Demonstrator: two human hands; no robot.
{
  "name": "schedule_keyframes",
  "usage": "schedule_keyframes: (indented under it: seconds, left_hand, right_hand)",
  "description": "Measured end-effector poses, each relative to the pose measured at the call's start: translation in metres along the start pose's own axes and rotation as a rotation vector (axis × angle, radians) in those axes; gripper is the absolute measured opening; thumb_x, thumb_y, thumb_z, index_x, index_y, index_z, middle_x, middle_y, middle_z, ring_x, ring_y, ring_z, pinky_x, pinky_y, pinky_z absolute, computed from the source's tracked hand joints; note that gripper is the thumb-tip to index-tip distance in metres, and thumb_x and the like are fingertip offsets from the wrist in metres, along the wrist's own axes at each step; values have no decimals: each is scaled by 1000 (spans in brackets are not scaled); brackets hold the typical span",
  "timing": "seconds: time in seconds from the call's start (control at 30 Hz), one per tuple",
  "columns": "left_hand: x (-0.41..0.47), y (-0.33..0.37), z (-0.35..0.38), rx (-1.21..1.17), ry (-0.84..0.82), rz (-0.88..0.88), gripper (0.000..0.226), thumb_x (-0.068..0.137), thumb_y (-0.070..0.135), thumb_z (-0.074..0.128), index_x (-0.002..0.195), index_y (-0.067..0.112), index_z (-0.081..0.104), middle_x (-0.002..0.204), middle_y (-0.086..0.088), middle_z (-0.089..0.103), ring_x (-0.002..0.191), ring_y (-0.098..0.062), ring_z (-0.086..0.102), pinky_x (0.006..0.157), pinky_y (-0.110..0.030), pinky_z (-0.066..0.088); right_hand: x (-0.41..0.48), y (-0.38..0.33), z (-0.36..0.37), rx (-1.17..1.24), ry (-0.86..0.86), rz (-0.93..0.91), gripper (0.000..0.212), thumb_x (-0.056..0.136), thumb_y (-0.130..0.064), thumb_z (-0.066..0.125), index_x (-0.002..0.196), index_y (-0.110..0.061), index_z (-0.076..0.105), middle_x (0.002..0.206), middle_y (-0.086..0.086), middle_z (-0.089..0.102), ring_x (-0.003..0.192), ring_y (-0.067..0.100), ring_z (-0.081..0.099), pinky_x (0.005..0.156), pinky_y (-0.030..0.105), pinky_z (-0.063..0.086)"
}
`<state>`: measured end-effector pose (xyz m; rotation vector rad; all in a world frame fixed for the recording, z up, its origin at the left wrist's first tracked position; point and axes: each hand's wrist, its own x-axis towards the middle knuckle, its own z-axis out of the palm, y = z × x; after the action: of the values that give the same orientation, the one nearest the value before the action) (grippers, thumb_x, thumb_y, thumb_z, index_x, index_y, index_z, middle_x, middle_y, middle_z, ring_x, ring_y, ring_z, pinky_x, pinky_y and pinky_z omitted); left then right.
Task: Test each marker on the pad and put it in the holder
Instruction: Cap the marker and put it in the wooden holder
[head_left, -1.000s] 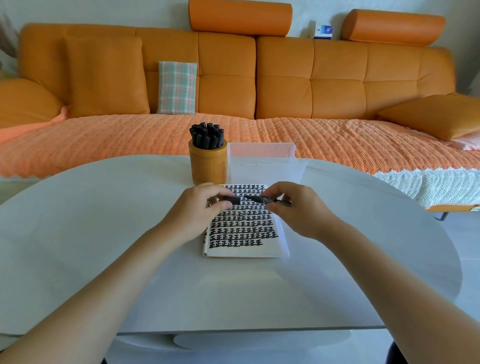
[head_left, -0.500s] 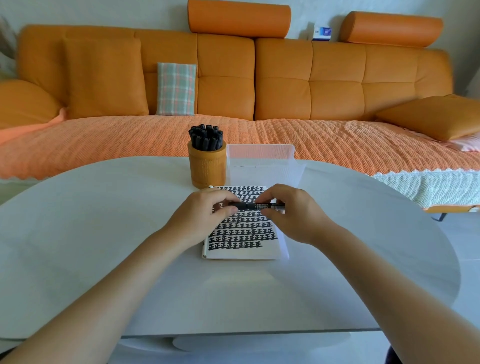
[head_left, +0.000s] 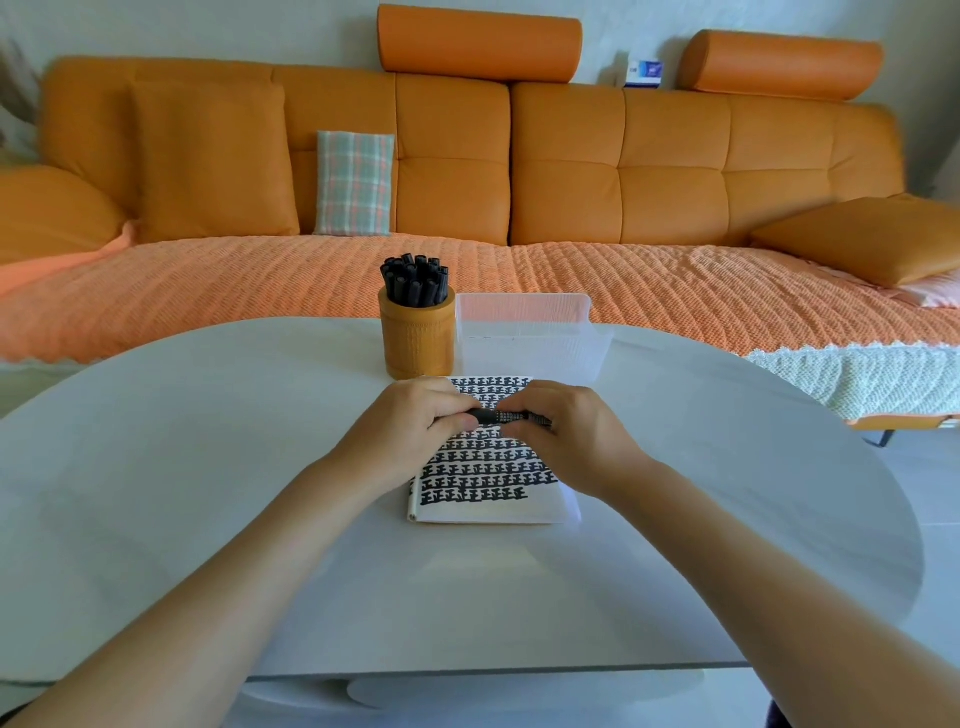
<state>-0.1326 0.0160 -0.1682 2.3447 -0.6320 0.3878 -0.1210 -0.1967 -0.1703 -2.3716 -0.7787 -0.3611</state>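
Note:
A black marker (head_left: 501, 416) lies level above the pad, held at both ends. My left hand (head_left: 410, 426) grips its cap end and my right hand (head_left: 566, 434) pinches its barrel; the cap sits closed against the barrel. The white pad (head_left: 488, 496) lies on the table under my hands, covered with rows of black marks. Behind it stands a round tan holder (head_left: 417, 343) with several black markers (head_left: 414, 280) upright in it.
A clear plastic bin (head_left: 530, 338) stands right of the holder, at the pad's far edge. The white oval table (head_left: 208, 467) spreads wide on both sides. An orange sofa (head_left: 519, 182) with cushions fills the background.
The cap in my left hand and the barrel in my right hand were apart a second ago; they have come together and the marker is now capped.

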Motion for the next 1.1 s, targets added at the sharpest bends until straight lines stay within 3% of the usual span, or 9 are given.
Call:
schedule_keyframes:
  seconds: [0.1, 0.27, 0.43, 0.57, 0.7, 0.83, 0.97, 1.1]
  left_hand:
    - [2, -1, 0, 24, 36, 53, 13, 88, 13, 68, 98, 10, 76, 76, 2, 62, 78, -13, 55, 71, -39, 46]
    - [8, -3, -7, 75, 1, 111, 14, 90, 15, 66, 100, 12, 75, 79, 2, 63, 82, -12, 53, 74, -38, 47]
    - [16, -5, -15, 65, 49, 91, 20, 90, 18, 67, 110, 19, 72, 87, 19, 57, 85, 4, 51, 71, -14, 38]
    - [27, -16, -25, -4, 148, 14, 32, 89, 24, 69, 121, 28, 63, 98, 19, 57, 88, 3, 53, 70, -9, 37]
    - [49, -32, -40, -41, 300, -40, 37, 93, 23, 62, 129, 24, 55, 111, 8, 56, 97, -2, 52, 80, -19, 43]
    - [76, -51, -53, -5, 417, -150, 49, 90, 23, 63, 136, 18, 46, 128, -1, 48, 121, -18, 42, 102, -33, 37]
    - [97, -75, -60, -83, 313, -269, 82, 82, 37, 73, 147, 24, 26, 148, 0, 29, 139, -20, 28, 113, -41, 30]
    - [108, -95, -54, -221, 193, -387, 110, 71, 50, 80, 153, 30, 10, 160, 3, 16, 146, -20, 19, 116, -44, 25]
  right_hand:
    - [2, -4, 0, 1, -50, 59, 11, 94, -22, 63, 92, -17, 72, 68, -4, 57, 63, 13, 50, 61, 37, 42]
    - [5, -6, 2, 94, -144, 133, 21, 98, -25, 54, 80, -17, 62, 58, -4, 46, 54, 12, 39, 56, 38, 36]
    - [18, -10, 1, 73, -117, 126, 23, 103, -27, 44, 110, -23, 66, 92, -4, 56, 83, 14, 56, 75, 28, 45]
    - [38, -16, -1, 117, -60, 150, 20, 102, -22, 47, 113, -27, 63, 94, -4, 53, 72, 10, 52, 65, 22, 39]
    - [69, -24, -11, 214, 88, 221, 14, 100, -20, 52, 107, -26, 62, 85, -5, 57, 66, 9, 49, 56, 21, 35]
    - [112, -26, -22, 322, 280, 285, 13, 97, -22, 58, 107, -18, 65, 92, -1, 69, 80, 12, 65, 71, 27, 49]
    - [152, -16, -19, 386, 389, 320, 8, 95, -19, 59, 102, -15, 62, 92, 1, 71, 81, 15, 71, 80, 46, 58]
    - [171, -7, -5, 428, 415, 339, 9, 96, -15, 58, 103, -11, 62, 95, 5, 71, 81, 17, 73, 76, 43, 61]
